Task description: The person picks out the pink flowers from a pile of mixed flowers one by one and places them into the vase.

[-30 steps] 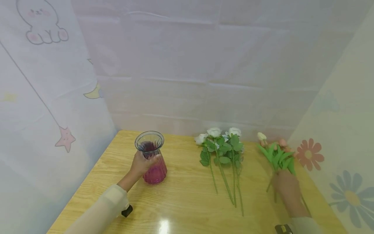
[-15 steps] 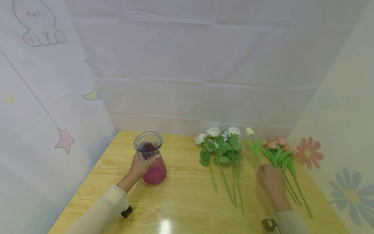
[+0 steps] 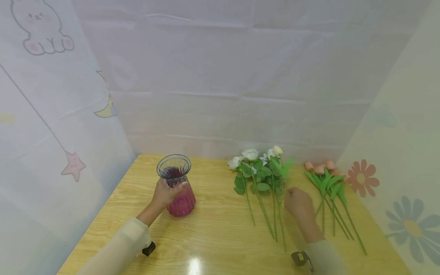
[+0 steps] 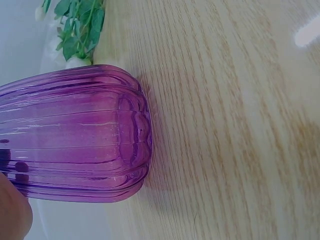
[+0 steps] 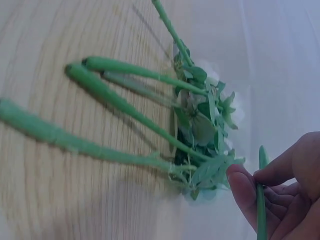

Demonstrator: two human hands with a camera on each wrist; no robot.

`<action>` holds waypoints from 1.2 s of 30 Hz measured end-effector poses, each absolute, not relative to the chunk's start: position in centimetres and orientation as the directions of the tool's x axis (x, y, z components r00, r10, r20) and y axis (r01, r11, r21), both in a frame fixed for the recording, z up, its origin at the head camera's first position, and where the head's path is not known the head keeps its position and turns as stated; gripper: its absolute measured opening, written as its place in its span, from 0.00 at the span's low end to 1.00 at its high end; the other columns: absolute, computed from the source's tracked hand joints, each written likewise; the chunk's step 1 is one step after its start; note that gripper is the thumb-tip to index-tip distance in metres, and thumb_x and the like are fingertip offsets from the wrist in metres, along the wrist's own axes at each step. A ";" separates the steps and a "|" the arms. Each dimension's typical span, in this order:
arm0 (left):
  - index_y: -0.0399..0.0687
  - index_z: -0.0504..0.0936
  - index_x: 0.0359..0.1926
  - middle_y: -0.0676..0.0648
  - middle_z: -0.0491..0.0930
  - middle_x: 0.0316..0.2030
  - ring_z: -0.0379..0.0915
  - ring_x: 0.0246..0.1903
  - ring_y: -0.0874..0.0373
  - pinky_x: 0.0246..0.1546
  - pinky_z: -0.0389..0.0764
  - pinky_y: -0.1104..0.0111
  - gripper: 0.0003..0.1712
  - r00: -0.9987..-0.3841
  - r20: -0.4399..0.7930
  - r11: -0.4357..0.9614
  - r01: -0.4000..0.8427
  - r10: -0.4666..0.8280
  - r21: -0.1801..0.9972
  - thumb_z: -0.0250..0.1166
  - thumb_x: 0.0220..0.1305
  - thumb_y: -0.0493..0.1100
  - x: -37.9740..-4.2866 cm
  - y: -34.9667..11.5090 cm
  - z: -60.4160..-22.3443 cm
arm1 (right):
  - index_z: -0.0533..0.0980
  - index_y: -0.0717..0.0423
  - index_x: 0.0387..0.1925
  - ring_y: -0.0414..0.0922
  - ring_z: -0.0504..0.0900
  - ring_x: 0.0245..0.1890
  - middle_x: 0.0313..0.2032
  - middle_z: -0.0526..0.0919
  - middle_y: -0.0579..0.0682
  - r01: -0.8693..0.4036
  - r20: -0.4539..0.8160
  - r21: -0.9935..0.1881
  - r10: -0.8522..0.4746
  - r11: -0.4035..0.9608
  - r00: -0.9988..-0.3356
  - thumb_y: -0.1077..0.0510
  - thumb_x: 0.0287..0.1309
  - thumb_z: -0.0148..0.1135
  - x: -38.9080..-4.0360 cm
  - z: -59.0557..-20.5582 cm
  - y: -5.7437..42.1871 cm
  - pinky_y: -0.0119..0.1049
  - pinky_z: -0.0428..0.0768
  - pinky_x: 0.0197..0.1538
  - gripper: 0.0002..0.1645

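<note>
Head view: the left hand [image 3: 165, 194] grips the vase [image 3: 182, 204], likely to steady it; right of it, the right hand [image 3: 299, 204] holds a pale tulip [image 3: 277, 150]. Left wrist: the vase stands on the worktop [image 4: 215, 125]. Right wrist: fingers [image 5: 242, 190] pinch the stem [image 5: 261, 217], probably for control.

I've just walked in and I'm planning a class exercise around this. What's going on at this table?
A person is handling a vase and flowers at a wooden table. The left hand grips a pink-purple glass vase, with no flower standing in it. The right hand pinches the green stem of a cream tulip, whose bloom overlaps the white roses in the head view. Those roses lie mid-table; pink tulips lie farther right.
</note>
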State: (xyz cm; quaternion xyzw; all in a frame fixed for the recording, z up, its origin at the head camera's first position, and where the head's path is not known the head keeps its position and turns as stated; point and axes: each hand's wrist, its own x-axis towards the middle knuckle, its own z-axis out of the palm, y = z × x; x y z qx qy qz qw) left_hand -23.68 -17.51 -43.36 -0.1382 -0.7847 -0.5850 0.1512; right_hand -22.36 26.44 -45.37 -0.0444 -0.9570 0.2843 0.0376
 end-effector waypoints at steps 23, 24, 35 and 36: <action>0.25 0.71 0.55 0.34 0.80 0.44 0.74 0.41 0.65 0.45 0.78 0.74 0.30 -0.922 0.383 0.257 0.382 0.047 0.888 0.70 0.52 0.31 -24.0 -17.5 -43.4 | 0.77 0.63 0.28 0.48 0.74 0.21 0.22 0.77 0.53 0.104 -0.030 -0.512 0.104 0.853 -0.994 0.61 0.70 0.49 -24.7 -47.4 22.7 0.38 0.73 0.22 0.16; 0.25 0.71 0.55 0.35 0.80 0.43 0.74 0.40 0.65 0.45 0.78 0.73 0.29 -0.921 0.387 0.256 0.386 0.050 0.886 0.70 0.52 0.31 -24.0 -17.5 -43.4 | 0.77 0.62 0.27 0.48 0.74 0.21 0.22 0.77 0.53 0.105 -0.030 -0.508 0.104 0.855 -0.994 0.62 0.69 0.49 -24.8 -47.5 22.6 0.38 0.72 0.22 0.16; 0.25 0.71 0.56 0.32 0.81 0.46 0.74 0.42 0.67 0.48 0.77 0.74 0.30 -0.931 0.365 0.269 0.359 0.031 0.894 0.71 0.52 0.31 -23.9 -17.4 -43.3 | 0.80 0.70 0.51 0.65 0.84 0.41 0.47 0.84 0.70 0.085 -0.030 -0.489 0.081 0.868 -0.996 0.57 0.69 0.50 -24.7 -48.2 22.3 0.57 0.83 0.41 0.22; 0.25 0.71 0.56 0.31 0.81 0.46 0.74 0.42 0.68 0.48 0.77 0.74 0.30 -0.932 0.362 0.270 0.356 0.029 0.894 0.71 0.52 0.31 -23.9 -17.4 -43.3 | 0.79 0.70 0.52 0.66 0.84 0.43 0.48 0.83 0.70 0.088 -0.031 -0.488 0.084 0.868 -0.996 0.57 0.69 0.50 -24.7 -48.2 22.3 0.58 0.83 0.42 0.22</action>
